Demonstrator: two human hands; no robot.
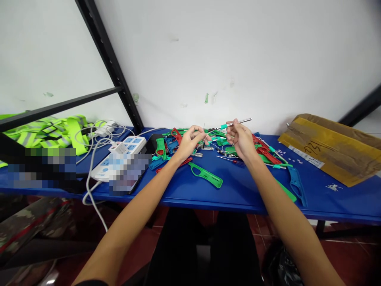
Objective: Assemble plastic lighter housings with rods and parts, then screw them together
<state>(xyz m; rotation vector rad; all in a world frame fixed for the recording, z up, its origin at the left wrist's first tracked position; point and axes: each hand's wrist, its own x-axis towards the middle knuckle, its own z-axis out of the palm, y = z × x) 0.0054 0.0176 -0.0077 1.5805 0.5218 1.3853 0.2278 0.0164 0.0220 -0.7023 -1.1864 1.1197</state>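
Past my forearms (145,210), left of the carton (339,145), my right hand (242,139) pinches a metal tube (244,120) that a slack grip could drop, while my left hand (189,143) is pinched closed, on what I can't tell.

Fingers of the right hand (240,139) hide a stretch of the silver rod (245,120). At the fingertips of the left hand (190,142), anything pinched is too small to tell (pale strands show near there). Both hands cover parts of the heap of coloured plastic pieces (260,149). Coarse blocks blur the phone (127,180). The yellow-green vests (47,133) are cut off by the left edge, the taped box (342,147) by the right, and the black bag (285,268) by the bottom. Scattered white bits (333,187) are too tiny to identify.
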